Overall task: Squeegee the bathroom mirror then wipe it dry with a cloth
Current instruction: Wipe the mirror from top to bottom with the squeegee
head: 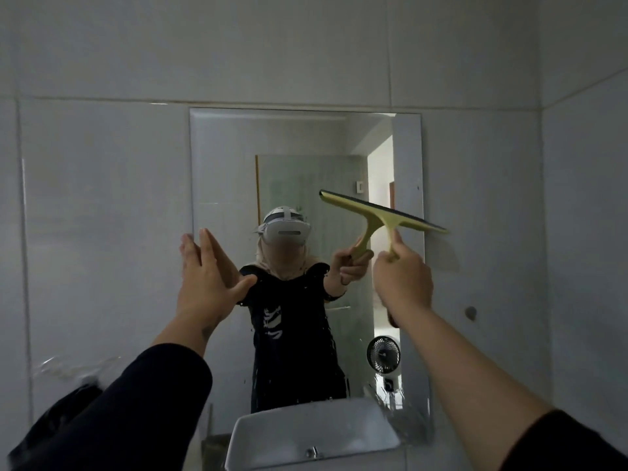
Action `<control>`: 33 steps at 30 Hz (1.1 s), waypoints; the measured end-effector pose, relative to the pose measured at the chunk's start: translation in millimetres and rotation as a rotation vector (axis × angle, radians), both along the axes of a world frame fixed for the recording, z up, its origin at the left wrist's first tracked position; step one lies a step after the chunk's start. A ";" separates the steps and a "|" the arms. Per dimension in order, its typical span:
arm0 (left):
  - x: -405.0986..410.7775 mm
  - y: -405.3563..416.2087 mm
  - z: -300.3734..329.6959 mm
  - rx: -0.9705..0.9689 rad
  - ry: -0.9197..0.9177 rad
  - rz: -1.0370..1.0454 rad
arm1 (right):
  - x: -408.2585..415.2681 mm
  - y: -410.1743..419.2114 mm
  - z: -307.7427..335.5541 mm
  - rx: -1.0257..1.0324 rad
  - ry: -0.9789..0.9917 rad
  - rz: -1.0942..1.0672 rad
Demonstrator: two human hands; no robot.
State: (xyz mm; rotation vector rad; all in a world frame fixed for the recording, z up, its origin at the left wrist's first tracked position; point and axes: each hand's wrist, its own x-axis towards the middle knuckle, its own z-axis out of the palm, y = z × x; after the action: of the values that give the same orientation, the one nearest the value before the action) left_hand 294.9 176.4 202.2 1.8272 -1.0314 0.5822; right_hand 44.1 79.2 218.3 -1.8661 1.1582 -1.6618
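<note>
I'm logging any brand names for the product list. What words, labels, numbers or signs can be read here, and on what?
None can be read.
Squeegee: no visible text.
Shirt in the mirror reflection: white print, not readable as words.
Reflected fan: centre mark too small to read.

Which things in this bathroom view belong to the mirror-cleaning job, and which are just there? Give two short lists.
Part of the job:
- mirror, water drops low down
- yellow squeegee, blade tilted against the glass
- right hand, gripping its handle
- left hand, open, flat at the mirror's left edge

Just there:
- white sink
- wall hook
- fan, seen as a reflection
</note>
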 end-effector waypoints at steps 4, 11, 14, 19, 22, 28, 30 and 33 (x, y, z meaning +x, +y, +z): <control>-1.8 6.8 2.7 -0.014 0.053 -0.077 | 35.7 20.8 -6.3 -0.013 -0.073 0.063; -1.8 11.8 8.2 -0.037 0.128 -0.168 | 91.5 55.3 -26.7 -0.138 0.020 0.136; -2.3 13.0 9.8 -0.062 0.133 -0.176 | 106.8 61.3 -34.0 -0.186 0.052 0.118; -6.1 18.0 8.9 -0.112 0.087 -0.194 | 102.9 64.1 -42.7 -0.298 0.212 0.145; -5.3 20.7 4.6 -0.079 0.026 -0.067 | 98.0 66.9 -49.1 -0.371 0.391 0.175; 1.6 34.8 -6.8 0.157 -0.265 0.108 | 70.4 46.2 -43.0 -0.522 0.602 0.028; 3.9 40.0 -8.4 0.270 -0.371 0.198 | 57.3 39.9 -41.0 -0.537 0.667 -0.003; 11.4 41.5 -9.1 0.380 -0.490 0.305 | 37.6 33.8 -40.9 -0.540 0.734 -0.033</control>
State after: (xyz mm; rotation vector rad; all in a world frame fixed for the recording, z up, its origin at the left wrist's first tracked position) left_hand 306.3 217.9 193.1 2.2600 -1.2537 1.1213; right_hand 81.7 113.0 177.4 -2.9749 1.0317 -1.4230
